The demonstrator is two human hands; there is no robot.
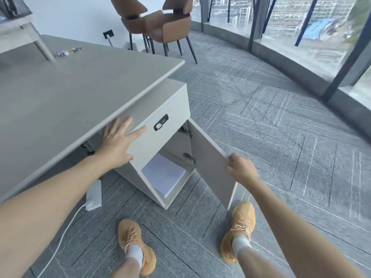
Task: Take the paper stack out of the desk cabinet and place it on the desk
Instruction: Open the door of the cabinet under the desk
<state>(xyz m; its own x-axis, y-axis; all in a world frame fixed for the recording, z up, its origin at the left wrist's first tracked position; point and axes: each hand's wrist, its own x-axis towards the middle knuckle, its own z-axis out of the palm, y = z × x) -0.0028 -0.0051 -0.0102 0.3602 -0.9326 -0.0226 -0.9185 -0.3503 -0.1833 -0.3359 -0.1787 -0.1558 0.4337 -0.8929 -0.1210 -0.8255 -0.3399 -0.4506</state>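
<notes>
From your head camera, your right hand (240, 167) is clenched on the outer edge of the door (212, 165), holding it swung wide so the cabinet (160, 125) stays open, while your left hand (118, 140) lies flat and released, fingers spread on the drawer front, likely to brace you. The paper stack (163, 174) lies on the cabinet floor, untouched; the desk (70, 93) above is bare nearby, and no writing can be read on the lock (161, 122)

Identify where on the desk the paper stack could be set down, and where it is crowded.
The grey desk top is bare from its near edge by the left hand up to the small colourful items. Crowded: the far left, around the slanted grey leg.
</notes>
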